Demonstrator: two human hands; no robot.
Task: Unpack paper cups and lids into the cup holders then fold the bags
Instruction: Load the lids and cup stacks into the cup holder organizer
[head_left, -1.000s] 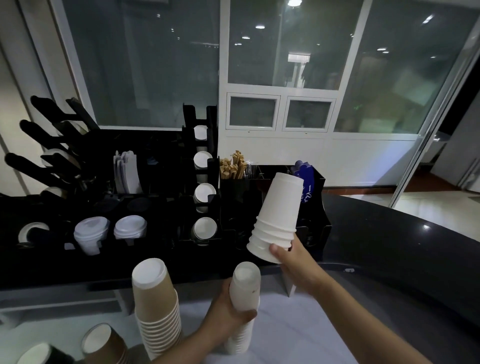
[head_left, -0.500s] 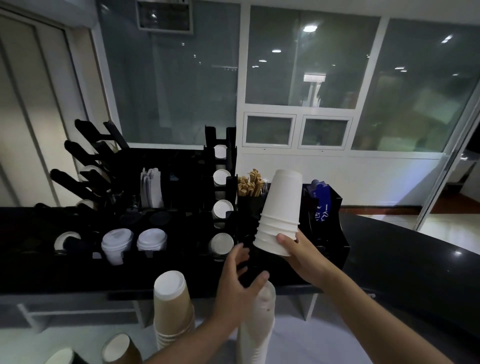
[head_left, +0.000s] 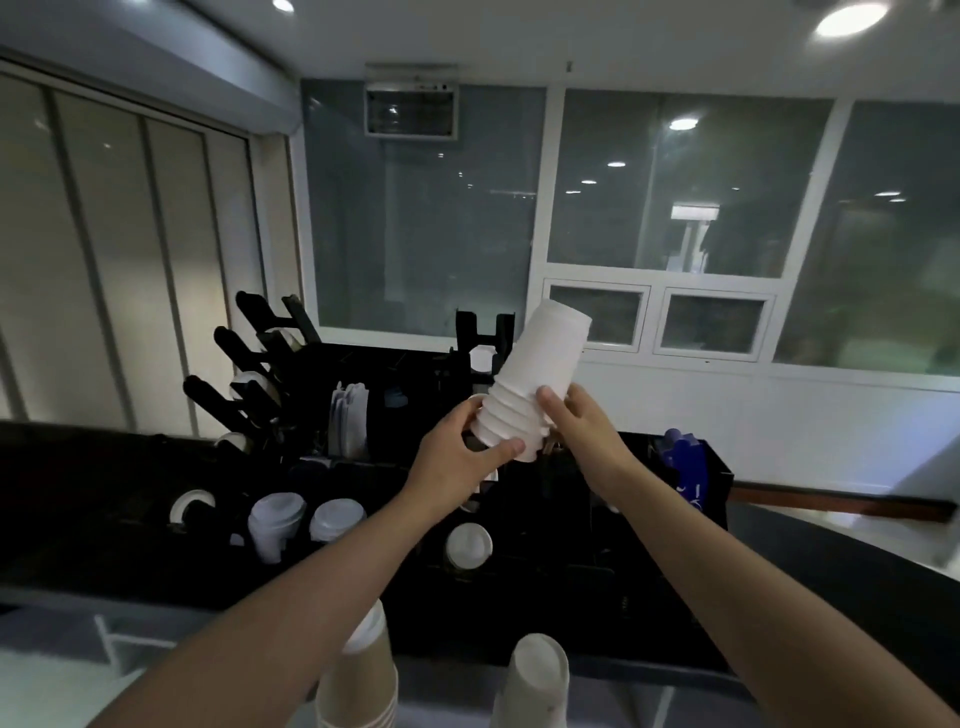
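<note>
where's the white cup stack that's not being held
The free stack of white paper cups stands upside down at the bottom centre of the head view, right of the brown paper cup stack.

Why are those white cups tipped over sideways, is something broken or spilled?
Nothing looks broken or spilled. The stack of white paper cups is tilted because the left hand and right hand hold it in the air above the black cup holder.

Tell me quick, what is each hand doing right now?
Left hand: fingers curled round the rim end of the white cup stack.
Right hand: fingers gripping the same stack.
</note>
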